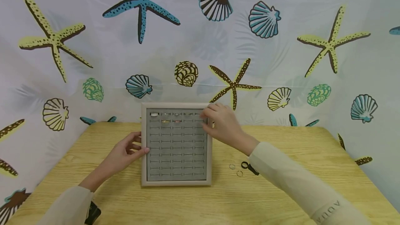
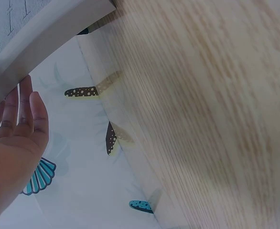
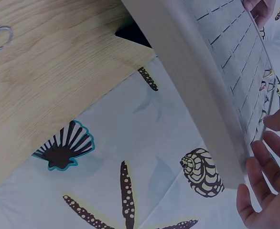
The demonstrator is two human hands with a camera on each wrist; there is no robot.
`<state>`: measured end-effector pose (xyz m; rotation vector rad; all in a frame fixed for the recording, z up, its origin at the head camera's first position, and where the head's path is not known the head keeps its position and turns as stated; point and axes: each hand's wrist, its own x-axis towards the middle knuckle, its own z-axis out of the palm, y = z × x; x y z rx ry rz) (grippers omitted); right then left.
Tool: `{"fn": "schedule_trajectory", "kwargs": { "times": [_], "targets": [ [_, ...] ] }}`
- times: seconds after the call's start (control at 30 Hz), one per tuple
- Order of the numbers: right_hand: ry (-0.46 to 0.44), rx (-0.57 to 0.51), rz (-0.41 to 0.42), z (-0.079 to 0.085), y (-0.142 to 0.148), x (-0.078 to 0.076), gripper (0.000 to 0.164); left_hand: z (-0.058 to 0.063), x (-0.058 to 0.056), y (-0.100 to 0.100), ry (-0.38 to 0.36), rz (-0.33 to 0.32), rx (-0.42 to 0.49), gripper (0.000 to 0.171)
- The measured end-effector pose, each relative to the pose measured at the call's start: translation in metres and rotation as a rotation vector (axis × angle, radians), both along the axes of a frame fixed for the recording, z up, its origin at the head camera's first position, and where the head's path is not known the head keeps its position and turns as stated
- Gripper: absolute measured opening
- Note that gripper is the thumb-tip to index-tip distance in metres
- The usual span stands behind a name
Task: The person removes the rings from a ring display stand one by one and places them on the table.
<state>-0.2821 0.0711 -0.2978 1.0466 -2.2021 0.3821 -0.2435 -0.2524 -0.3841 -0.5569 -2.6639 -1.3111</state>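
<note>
A ring display board with a pale frame and grey slotted padding stands upright on the table. My left hand grips its left edge, thumb on the front and fingers behind. Several rings sit in the top row, among them a wide white ring; a gold ring and a reddish ring are in the second row. My right hand is at the upper right corner. In the right wrist view its thumb and fingers are apart, thumb tip close to the top-row slots.
Two loose rings, one silver ring and one thin ring, lie right of the board. Beside them is a black looped object, partly under the right sleeve. A patterned cloth hangs behind the wooden table.
</note>
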Motion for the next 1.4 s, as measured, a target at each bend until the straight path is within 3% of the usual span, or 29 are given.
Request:
{"fn": "schedule_trajectory", "kwargs": {
  "times": [0.33,0.63,1.4],
  "targets": [
    [-0.027,-0.09,-0.025,-0.003,-0.024,-0.005,0.013,-0.001,0.0,0.0,-0.007,0.009,-0.006,0.051],
    [0.052,-0.13,-0.072,-0.009,-0.038,-0.006,0.007,0.0,0.001,0.0,-0.012,0.019,-0.011,0.051],
    [0.074,-0.161,-0.077,-0.01,-0.041,-0.009,0.004,0.001,0.001,0.001,-0.021,0.017,-0.003,0.052]
  ]
}}
